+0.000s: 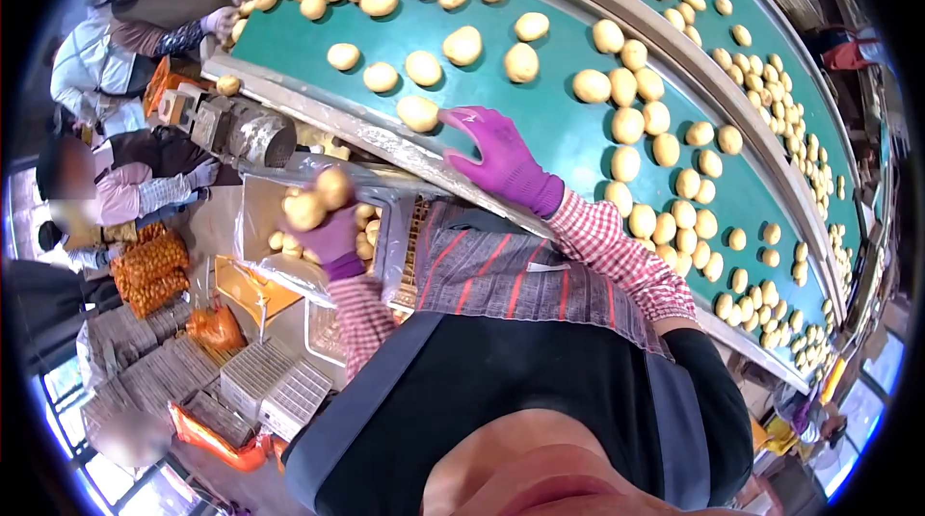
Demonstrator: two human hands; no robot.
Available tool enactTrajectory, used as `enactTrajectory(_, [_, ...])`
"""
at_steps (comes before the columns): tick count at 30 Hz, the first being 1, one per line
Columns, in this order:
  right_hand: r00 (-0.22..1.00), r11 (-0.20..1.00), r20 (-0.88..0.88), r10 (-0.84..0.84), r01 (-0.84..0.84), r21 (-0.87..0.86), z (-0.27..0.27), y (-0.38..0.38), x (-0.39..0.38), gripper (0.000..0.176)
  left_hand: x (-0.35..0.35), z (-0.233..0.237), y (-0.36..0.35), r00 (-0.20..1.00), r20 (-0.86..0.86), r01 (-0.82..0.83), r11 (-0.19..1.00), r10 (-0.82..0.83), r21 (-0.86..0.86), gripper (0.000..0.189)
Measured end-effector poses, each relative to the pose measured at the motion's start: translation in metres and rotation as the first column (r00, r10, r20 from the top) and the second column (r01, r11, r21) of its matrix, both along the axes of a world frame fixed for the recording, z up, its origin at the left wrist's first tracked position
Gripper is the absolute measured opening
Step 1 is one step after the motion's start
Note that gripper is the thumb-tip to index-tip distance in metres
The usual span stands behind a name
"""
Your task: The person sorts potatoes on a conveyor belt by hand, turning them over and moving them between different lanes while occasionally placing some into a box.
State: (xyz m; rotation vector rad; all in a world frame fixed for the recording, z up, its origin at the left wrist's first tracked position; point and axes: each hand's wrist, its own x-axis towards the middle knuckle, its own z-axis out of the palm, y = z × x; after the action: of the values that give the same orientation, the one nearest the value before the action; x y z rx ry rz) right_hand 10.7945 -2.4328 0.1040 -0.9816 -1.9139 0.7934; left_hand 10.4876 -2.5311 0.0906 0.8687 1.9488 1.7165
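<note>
My left hand point(332, 235), in a purple knit glove, is closed around a couple of potatoes point(304, 211) over a plastic-lined crate point(392, 251). More potatoes lie inside that crate, partly hidden beneath the hand. My right hand point(501, 158), gloved the same way, reaches over the edge of the green conveyor belt point(318, 49). Its thumb and fingers are apart, with the fingertips right beside a single potato point(417, 113) near the belt's metal edge. Several other potatoes point(424, 68) are scattered on the belt just beyond.
A painted metal rail point(366, 135) borders the belt in front of me. Another person's gloved hand point(220, 23) is at the belt's far left. A motor point(252, 133) juts out beside the crate. Orange net sacks point(151, 275) and grey crates point(294, 393) stand on the left floor.
</note>
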Motion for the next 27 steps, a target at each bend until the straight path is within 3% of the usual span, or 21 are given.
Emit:
enactTrajectory(2, [0.996,0.996,0.042,-0.081,0.082,-0.027,-0.015,-0.018,0.023,0.052,-0.077,-0.017,-0.040,0.973,0.169,-0.147,0.986,0.157,-0.073,0.069])
enactTrajectory(4, [0.974,0.980,0.115,-0.197,0.195,0.028,-0.041,-0.039,0.038,0.050,-0.126,-0.039,-0.068,0.930,0.200,-0.266,0.942,0.307,-0.206,0.061])
enactTrajectory(6, [0.956,0.968,0.174,-0.237,0.216,0.128,-0.068,-0.050,0.055,0.046,-0.129,-0.058,-0.067,0.945,-0.129,-0.327,0.897,0.302,-0.297,0.055])
enactTrajectory(7, [0.941,0.960,0.219,-0.259,0.225,0.169,-0.083,-0.061,0.066,0.046,-0.093,-0.045,-0.056,0.821,-0.556,-0.387,0.846,0.134,-0.368,0.048])
enactTrajectory(9, [0.882,0.957,0.381,-0.277,0.219,0.188,-0.110,-0.081,0.095,0.046,-0.032,-0.050,-0.005,0.462,-0.884,0.001,0.997,-0.066,-0.074,0.047])
enactTrajectory(11, [0.817,0.962,0.511,-0.268,0.193,0.195,-0.115,-0.101,0.131,0.046,0.058,-0.019,0.042,0.198,-0.956,0.282,0.947,-0.215,-0.155,0.051])
enactTrajectory(13, [0.750,0.970,0.616,-0.240,0.164,0.177,-0.105,-0.130,0.176,0.044,0.112,-0.018,0.078,-0.007,-0.969,0.185,0.952,-0.248,-0.245,0.056])
enactTrajectory(16, [0.698,0.944,0.636,-0.328,0.211,0.254,-0.088,-0.169,0.245,0.029,0.133,-0.054,0.134,0.116,-0.930,0.132,0.933,-0.350,-0.334,0.063])
enactTrajectory(17, [0.702,0.892,0.554,-0.448,0.392,0.225,-0.104,-0.191,0.255,0.027,0.136,-0.055,0.145,0.085,-0.906,0.007,0.909,-0.415,-0.416,0.062])
enactTrajectory(19, [0.624,0.894,0.669,-0.404,0.423,0.145,-0.086,-0.216,0.289,0.031,0.164,-0.029,0.158,0.092,-0.862,-0.212,0.836,-0.499,-0.507,0.060])
enactTrajectory(21, [0.594,0.883,0.695,-0.405,0.452,0.128,-0.085,-0.241,0.320,0.032,0.141,-0.038,0.175,0.127,-0.864,-0.147,0.852,-0.487,-0.502,0.060])
enactTrajectory(23, [0.452,0.804,0.739,-0.500,0.559,0.202,-0.095,-0.258,0.346,0.028,0.122,-0.049,0.180,0.258,-0.863,-0.272,0.825,-0.434,-0.496,0.061])
enactTrajectory(25, [0.472,0.733,0.753,-0.457,0.680,0.019,-0.082,-0.252,0.375,0.021,0.102,-0.060,0.186,0.350,-0.787,-0.257,0.756,-0.508,-0.602,0.064])
enactTrajectory(27, [0.460,0.566,0.521,-0.719,0.822,0.056,-0.078,-0.240,0.393,0.019,0.118,-0.063,0.189,0.295,-0.756,-0.134,0.758,-0.585,-0.639,0.061])
